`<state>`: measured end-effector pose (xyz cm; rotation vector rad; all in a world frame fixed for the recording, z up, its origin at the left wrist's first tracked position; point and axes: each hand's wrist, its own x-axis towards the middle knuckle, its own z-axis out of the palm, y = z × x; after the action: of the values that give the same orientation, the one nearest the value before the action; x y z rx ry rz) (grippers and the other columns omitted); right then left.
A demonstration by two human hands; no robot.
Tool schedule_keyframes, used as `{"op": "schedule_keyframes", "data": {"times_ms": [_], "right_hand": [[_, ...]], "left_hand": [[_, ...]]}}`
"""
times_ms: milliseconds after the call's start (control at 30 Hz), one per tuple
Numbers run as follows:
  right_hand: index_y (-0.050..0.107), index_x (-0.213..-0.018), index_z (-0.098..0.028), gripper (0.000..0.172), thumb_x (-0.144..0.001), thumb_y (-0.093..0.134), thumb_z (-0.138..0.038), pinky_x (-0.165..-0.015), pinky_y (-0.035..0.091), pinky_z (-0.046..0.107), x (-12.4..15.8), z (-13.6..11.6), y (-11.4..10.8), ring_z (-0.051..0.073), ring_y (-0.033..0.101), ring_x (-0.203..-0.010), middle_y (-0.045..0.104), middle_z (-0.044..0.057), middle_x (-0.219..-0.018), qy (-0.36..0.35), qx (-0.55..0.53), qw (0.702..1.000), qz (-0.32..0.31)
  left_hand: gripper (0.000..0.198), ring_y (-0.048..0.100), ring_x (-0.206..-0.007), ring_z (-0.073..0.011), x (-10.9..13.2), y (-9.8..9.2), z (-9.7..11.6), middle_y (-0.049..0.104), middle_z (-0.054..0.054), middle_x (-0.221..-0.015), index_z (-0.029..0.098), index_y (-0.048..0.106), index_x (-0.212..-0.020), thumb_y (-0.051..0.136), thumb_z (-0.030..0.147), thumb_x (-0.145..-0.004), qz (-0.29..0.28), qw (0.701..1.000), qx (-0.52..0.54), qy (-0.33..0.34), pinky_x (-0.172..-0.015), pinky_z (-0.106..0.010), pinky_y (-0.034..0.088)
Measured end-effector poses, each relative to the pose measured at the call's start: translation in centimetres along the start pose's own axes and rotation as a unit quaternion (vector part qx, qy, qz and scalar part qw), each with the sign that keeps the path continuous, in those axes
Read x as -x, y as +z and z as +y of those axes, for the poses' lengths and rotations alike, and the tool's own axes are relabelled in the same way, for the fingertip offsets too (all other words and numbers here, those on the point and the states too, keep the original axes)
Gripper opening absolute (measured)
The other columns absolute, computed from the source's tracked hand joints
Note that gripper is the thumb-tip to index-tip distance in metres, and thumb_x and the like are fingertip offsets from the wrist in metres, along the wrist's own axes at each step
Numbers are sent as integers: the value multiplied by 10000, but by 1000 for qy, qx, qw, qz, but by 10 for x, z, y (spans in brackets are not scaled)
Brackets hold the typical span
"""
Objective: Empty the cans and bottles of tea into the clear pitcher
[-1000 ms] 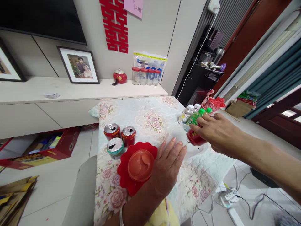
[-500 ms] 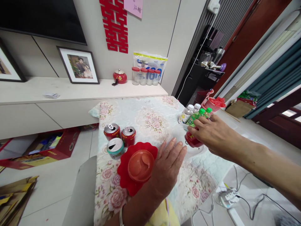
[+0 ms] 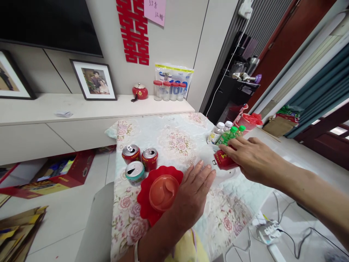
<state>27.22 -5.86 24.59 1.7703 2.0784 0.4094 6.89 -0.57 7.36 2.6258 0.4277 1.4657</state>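
Observation:
My right hand (image 3: 248, 156) grips a red drink can (image 3: 224, 160) from above. The can lies tilted on its side, its pull-tab end facing left, over a pale translucent thing, perhaps a bowl or bag. My left hand (image 3: 192, 191), with a bangle on the wrist, has its fingers stretched out and holds nothing. It is at the right side of a scalloped red plate (image 3: 144, 200) with an orange-red divided dish (image 3: 158, 193) in it. Beyond the plate stand two red cans (image 3: 149, 159) and a teal-and-silver can (image 3: 135, 173), all upright with their tops showing.
Several bottles (image 3: 218, 134) with white or green caps stand behind my right hand. A floral cloth (image 3: 178, 142) covers the table. A cabinet (image 3: 109, 109) against the wall holds lidded jars (image 3: 166, 91) and a framed photo. Cables and a power strip (image 3: 275, 251) lie on the floor at right.
The red can in my right hand has turned to lie more sideways, showing more of its body. My left hand stays almost in place. The view has tipped slightly.

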Motion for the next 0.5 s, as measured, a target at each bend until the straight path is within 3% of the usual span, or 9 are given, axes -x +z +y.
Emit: {"op": "schedule_keyframes", "data": {"times_ms": [100,267,400,500], "right_hand": [[595,-1355,-177,478,-920,460,-35,-815,423,407,0,-3,0,299,617,-1058,654,119,-1108,21,57,998,-6],[574,-1368,-189,530,-891,445,4,-816,408,408,0,-7,4,301,619,-1091,659,98,-1120,12,86,996,2],[459,-1484,-214,614,-887,496,-77,-900,492,475,9,4,13,317,626,-1152,663,116,-1260,17,-24,999,43],[341,-1558,-275,676,-921,565,-243,-963,537,526,29,5,25,340,626,-1201,631,126,-1390,34,-148,982,113]], "left_hand": [[613,476,-1524,-260,-1,-3,-1,673,-112,-1461,96,567,-1449,384,-63,-886,-11,1000,18,6,-1209,-476,504],[621,468,-1531,-271,-2,-7,-3,664,-124,-1470,106,554,-1456,408,-46,-871,-36,999,27,6,-1210,-495,504],[590,498,-1512,-270,-5,-13,-1,647,-156,-1469,89,522,-1469,427,-20,-896,-27,997,64,-17,-1225,-484,506],[556,511,-1506,-285,-11,-28,5,601,-200,-1508,82,458,-1516,507,89,-962,8,992,99,-78,-1214,-481,526]]}}
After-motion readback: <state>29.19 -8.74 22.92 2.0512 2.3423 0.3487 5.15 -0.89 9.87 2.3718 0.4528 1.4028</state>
